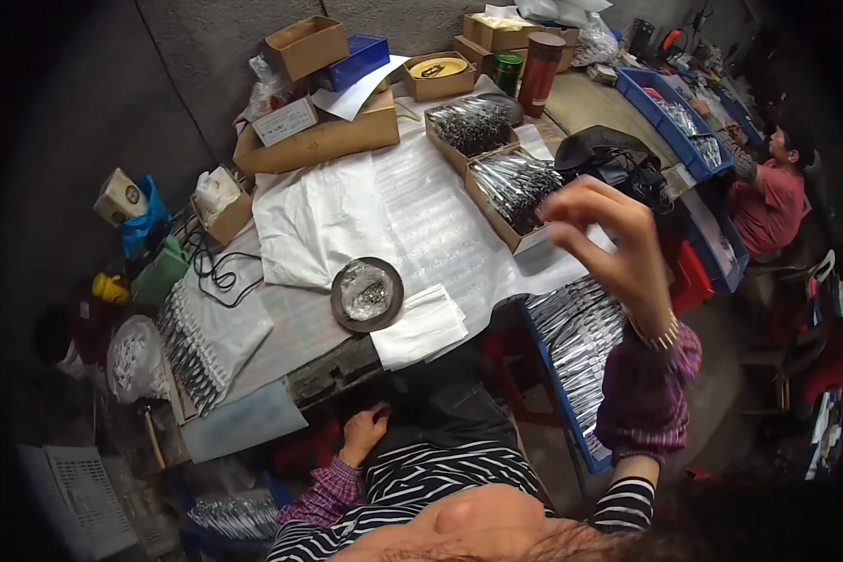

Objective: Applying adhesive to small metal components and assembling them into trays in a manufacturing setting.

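My right hand [611,229] is raised on the right, in front of the bench. Its fingers bend forward with a gap to the thumb, and nothing shows between them; the fingertips are slightly blurred. Beyond it stands a cardboard box of thin shiny metal pieces [510,192], nearest to the fingertips. Behind that is a second box of darker metal pieces [473,126]. Below my right forearm, a blue tray [545,361] holds many long silvery pieces. My left hand [363,434] rests by my lap, fingers loosely laid out, holding nothing that I can see.
On the white-covered bench sit a dark round dish [395,314], folded white cloth [421,330] and a long cardboard box [365,131]. A red-brown flask [539,75] stands at the back. Red stools [691,279] are at right, where another person [768,201] sits by blue trays.
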The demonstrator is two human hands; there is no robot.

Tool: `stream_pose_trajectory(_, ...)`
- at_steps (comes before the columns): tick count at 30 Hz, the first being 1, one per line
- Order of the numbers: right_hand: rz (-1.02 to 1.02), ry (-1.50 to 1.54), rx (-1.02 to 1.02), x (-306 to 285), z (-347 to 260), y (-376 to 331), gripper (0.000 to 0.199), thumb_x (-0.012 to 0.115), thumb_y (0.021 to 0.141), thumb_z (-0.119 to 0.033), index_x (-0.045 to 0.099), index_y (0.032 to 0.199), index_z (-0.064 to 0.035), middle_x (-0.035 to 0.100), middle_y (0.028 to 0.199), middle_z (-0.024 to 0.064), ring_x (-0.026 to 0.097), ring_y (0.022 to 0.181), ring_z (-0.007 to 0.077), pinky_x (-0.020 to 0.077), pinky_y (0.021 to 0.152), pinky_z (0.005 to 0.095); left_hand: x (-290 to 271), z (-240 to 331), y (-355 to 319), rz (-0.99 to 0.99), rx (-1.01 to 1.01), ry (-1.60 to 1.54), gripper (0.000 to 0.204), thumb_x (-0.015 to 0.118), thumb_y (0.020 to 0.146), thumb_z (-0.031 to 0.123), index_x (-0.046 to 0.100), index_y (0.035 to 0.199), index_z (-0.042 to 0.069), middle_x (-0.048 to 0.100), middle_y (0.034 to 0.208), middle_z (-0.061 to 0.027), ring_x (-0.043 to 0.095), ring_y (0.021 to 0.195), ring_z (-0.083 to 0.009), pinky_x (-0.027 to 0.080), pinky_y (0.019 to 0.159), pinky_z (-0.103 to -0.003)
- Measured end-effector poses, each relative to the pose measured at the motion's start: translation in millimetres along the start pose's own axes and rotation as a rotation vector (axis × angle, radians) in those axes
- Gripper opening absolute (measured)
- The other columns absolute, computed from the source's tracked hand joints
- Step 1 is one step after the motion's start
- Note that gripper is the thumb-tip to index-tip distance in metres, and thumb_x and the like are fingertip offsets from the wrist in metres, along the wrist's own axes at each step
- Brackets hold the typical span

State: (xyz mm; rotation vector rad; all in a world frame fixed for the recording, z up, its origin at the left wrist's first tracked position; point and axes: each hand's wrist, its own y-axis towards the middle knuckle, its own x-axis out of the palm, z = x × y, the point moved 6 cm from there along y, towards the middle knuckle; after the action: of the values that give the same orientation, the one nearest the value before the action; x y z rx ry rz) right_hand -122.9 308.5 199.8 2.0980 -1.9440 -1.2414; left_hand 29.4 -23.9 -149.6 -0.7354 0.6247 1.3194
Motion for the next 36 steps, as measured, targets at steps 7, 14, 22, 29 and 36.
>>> stream_pose_trajectory(7,-0.162,-0.777,0.065,78.2,136.2,30.8,0.034,0.077,0.064,-0.024,0.064,0.086,-0.0027,0.057,0.095,0.0117,0.055,0.093,0.0283,0.0465,0.078,0.0368,14.9,-34.3,-7.7,0.009,-0.167,0.006,0.027,0.059,0.082,0.034,0.065,0.107,0.026,0.061,0.073,-0.0218,0.062,0.073,-0.0396,0.049,0.062,-0.044)
stream_pose_trajectory(14,-0.270,-1.046,0.196,97.6,164.0,62.8,0.042,0.085,0.047,-0.030,0.067,0.073,-0.0037,0.062,0.088,0.0118,0.059,0.089,0.0288,0.0495,0.074,0.0386,6.3,-52.3,-21.5,0.216,-0.221,-0.116,0.024,0.063,0.079,0.028,0.067,0.104,0.026,0.063,0.080,-0.0194,0.062,0.077,-0.0384,0.049,0.065,-0.043)
stream_pose_trajectory(22,-0.200,-0.998,0.264,100.1,166.6,78.0,0.017,0.062,0.058,-0.014,0.066,0.069,-0.0015,0.064,0.074,0.0181,0.063,0.075,0.0332,0.0514,0.066,0.0418,15.2,-63.6,-19.6,0.268,-0.125,-0.188,0.022,0.065,0.082,0.028,0.068,0.101,0.018,0.066,0.083,-0.0167,0.065,0.078,-0.0300,0.049,0.069,-0.036)
stream_pose_trajectory(29,-0.185,-1.148,0.051,110.8,152.4,75.1,0.016,0.059,0.073,-0.019,0.070,0.073,-0.0076,0.065,0.077,0.0120,0.063,0.079,0.0278,0.0489,0.066,0.0364,11.1,-58.4,-20.3,0.208,-0.224,-0.251,0.022,0.064,0.081,0.023,0.068,0.102,0.016,0.066,0.085,-0.0164,0.065,0.076,-0.0273,0.049,0.067,-0.034)
stream_pose_trajectory(36,-0.075,-1.134,-0.094,112.6,145.3,71.7,0.008,0.060,0.063,-0.010,0.065,0.065,-0.0039,0.061,0.075,0.0091,0.060,0.079,0.0247,0.0487,0.065,0.0350,7.0,-54.0,-20.6,0.217,-0.213,-0.269,0.024,0.064,0.080,0.024,0.068,0.103,0.018,0.065,0.081,-0.0180,0.065,0.074,-0.0284,0.049,0.066,-0.035)
